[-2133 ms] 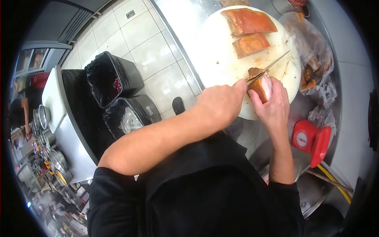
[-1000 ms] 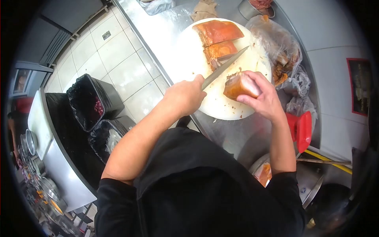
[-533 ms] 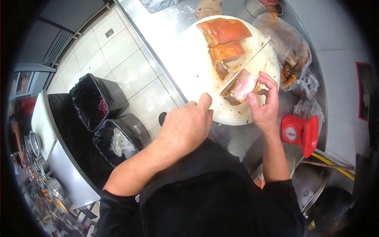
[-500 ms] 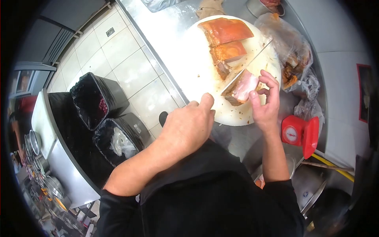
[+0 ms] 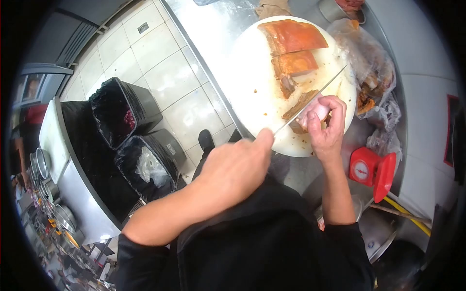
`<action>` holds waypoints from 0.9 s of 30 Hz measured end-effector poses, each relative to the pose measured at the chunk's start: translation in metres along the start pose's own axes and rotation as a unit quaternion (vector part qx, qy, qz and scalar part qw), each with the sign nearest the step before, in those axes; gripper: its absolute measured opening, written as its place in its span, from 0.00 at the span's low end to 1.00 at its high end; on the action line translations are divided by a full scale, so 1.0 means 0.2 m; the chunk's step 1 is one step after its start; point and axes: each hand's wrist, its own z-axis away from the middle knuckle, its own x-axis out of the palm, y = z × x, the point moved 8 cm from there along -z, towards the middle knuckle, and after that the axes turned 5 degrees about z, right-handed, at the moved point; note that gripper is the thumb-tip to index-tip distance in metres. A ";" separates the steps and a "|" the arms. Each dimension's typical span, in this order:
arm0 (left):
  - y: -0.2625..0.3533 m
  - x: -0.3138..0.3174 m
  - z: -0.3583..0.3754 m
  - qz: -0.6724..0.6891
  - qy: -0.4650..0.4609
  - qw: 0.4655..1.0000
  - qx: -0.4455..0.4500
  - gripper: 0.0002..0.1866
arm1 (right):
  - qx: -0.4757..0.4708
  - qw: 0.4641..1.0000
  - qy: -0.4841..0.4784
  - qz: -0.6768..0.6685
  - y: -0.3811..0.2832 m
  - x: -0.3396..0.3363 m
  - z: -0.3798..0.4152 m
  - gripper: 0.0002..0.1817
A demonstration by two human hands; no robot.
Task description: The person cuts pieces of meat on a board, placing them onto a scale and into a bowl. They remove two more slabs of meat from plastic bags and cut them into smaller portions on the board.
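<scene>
My left hand (image 5: 238,167) is closed around the handle end of a long knife, the handle hidden in the fist. The thin knife blade (image 5: 331,81) slants up to the right over a round white cutting board (image 5: 250,104). Beside the blade, my right hand (image 5: 329,127) has its fingers curled round a pale piece of meat (image 5: 307,118), near the board's lower right. A browned slice (image 5: 300,104) lies just on the other side of the blade. Higher on the board are a large reddish-skinned slab (image 5: 296,38) and a smaller cut block (image 5: 296,63).
Right of the board lie a clear plastic bag of meat (image 5: 371,63) and a red scale (image 5: 363,167). A metal bowl (image 5: 332,10) and brown cloth (image 5: 273,8) are at the top. Two black-lined bins (image 5: 145,109) stand on the tiled floor at left.
My right hand's fingers have closed in on the pale meat. My left hand has moved slightly right, and the blade now lies along the meat. The view has shifted a little.
</scene>
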 end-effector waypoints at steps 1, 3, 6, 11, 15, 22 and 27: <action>-0.04 0.00 0.07 -0.014 -0.007 1.000 -0.016 0.11 | -0.004 1.000 0.000 0.010 -0.01 0.00 -0.01 0.21; -0.11 -0.01 0.27 -0.041 -0.025 0.998 -0.047 0.12 | 0.001 1.000 0.001 -0.005 0.00 0.01 0.00 0.22; -0.12 -0.03 0.38 -0.050 -0.089 0.990 -0.097 0.06 | 0.002 1.000 0.002 -0.015 0.02 0.01 0.00 0.22; -0.05 0.03 0.08 -0.011 -0.065 0.997 -0.031 0.06 | -0.003 1.000 -0.017 -0.020 0.03 0.03 -0.01 0.22; -0.01 0.13 -0.24 0.030 -0.044 0.999 -0.002 0.07 | -0.013 0.999 -0.017 -0.024 0.04 0.04 0.01 0.22; -0.18 0.09 0.09 0.032 -0.138 0.984 -0.104 0.11 | -0.013 0.999 -0.009 -0.035 0.07 0.05 0.01 0.22; -0.15 0.17 -0.10 0.033 -0.083 0.995 -0.034 0.12 | -0.007 0.997 -0.010 -0.070 0.08 0.07 0.03 0.22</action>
